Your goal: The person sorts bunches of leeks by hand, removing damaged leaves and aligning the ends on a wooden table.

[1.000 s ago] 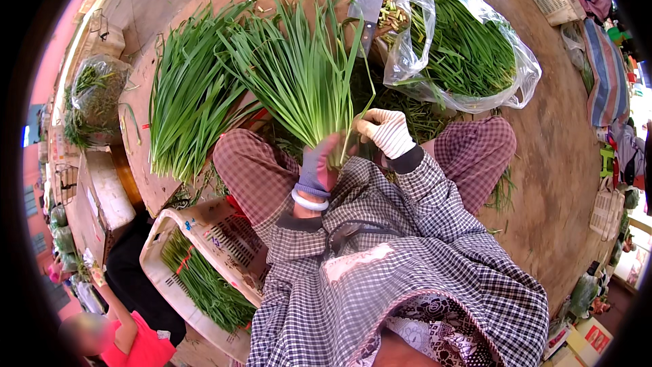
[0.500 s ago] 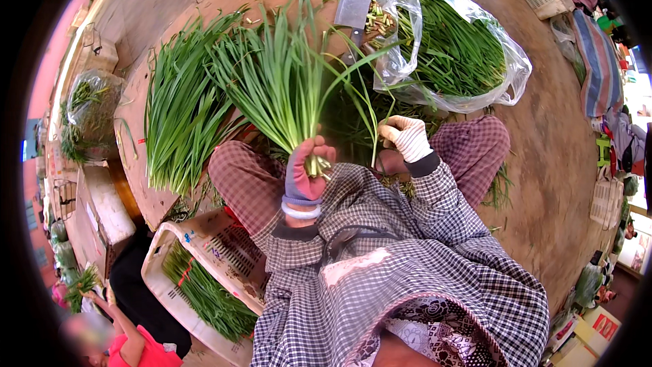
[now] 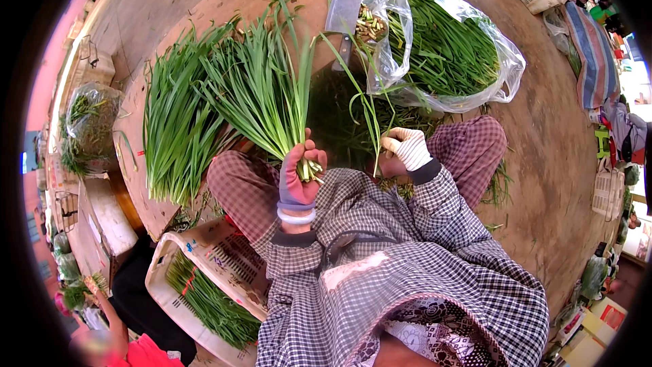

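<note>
In a pink and lilac glove, my left hand (image 3: 299, 178) is closed round the pale root ends of a bunch of garlic chives (image 3: 268, 105). The long green leaves fan up and to the left. My right hand (image 3: 406, 148), in a white striped glove, pinches a few thin, straggly chive leaves (image 3: 372, 126) at their lower end, above my lap. Left of the held bunch lies a big heap of garlic chives (image 3: 176, 119) on a brown board (image 3: 132, 112); the bunch's leaf tips overlap it.
A cleaver (image 3: 345, 8) lies beyond my hands, beside cut stem ends (image 3: 370, 25). A clear plastic bag (image 3: 511, 85) full of chives stands at the far right. Near left, a white crate (image 3: 157, 275) holds more chives. Another person's arm (image 3: 112, 312) shows at lower left.
The thin leaves in my right hand have come down and hang more upright, apart from the bunch. My left hand has shifted slightly left and down with its bunch.
</note>
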`<state>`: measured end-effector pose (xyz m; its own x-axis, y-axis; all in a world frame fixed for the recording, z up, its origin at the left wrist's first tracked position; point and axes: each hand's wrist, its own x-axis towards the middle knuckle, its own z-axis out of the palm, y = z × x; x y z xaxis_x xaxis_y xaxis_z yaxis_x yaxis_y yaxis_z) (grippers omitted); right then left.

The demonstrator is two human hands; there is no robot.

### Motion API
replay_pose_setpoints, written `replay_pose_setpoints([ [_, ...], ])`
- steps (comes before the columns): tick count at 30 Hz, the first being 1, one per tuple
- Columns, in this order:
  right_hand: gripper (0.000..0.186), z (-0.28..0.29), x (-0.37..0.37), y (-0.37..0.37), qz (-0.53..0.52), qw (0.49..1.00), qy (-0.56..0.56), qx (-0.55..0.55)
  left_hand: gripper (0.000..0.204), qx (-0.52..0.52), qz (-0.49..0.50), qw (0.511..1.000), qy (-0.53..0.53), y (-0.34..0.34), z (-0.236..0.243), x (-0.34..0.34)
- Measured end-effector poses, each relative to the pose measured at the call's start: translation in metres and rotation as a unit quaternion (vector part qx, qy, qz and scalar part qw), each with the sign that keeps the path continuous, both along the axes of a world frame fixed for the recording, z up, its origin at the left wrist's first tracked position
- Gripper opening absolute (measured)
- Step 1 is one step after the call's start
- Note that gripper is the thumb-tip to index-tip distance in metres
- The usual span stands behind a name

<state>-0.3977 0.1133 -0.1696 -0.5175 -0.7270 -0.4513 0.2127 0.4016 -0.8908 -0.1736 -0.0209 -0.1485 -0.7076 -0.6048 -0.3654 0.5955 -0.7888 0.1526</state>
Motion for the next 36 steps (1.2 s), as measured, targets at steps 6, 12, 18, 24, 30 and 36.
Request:
replay_pose_setpoints([
  [6, 0.020, 0.017, 0.011, -0.013, 0.025, 1.000, 0.017, 0.002, 0.047, -0.049, -0.023, 0.994, -0.092, 0.006, -0.011, -0.002],
  [12, 0.025, 0.037, 0.039, -0.052, 0.104, 0.982, 0.160, -0.006, 0.038, -0.180, -0.066, 0.953, -0.233, 0.017, -0.019, -0.012],
  [18, 0.023, 0.031, 0.062, -0.079, 0.158, 0.971, 0.167, -0.064, 0.028, -0.257, -0.067, 0.905, -0.332, 0.023, -0.024, -0.015],
  [24, 0.022, 0.027, 0.039, -0.063, 0.075, 0.996, 0.010, -0.047, 0.037, -0.201, -0.072, 0.944, -0.253, 0.020, -0.016, -0.011],
  [30, 0.034, 0.031, 0.053, -0.071, 0.178, 0.976, 0.124, -0.035, 0.036, -0.195, -0.073, 0.948, -0.239, 0.019, -0.022, -0.009],
  [36, 0.024, 0.024, 0.053, -0.078, 0.158, 0.982, 0.093, -0.043, 0.031, -0.233, -0.075, 0.927, -0.283, 0.021, -0.018, -0.012],
])
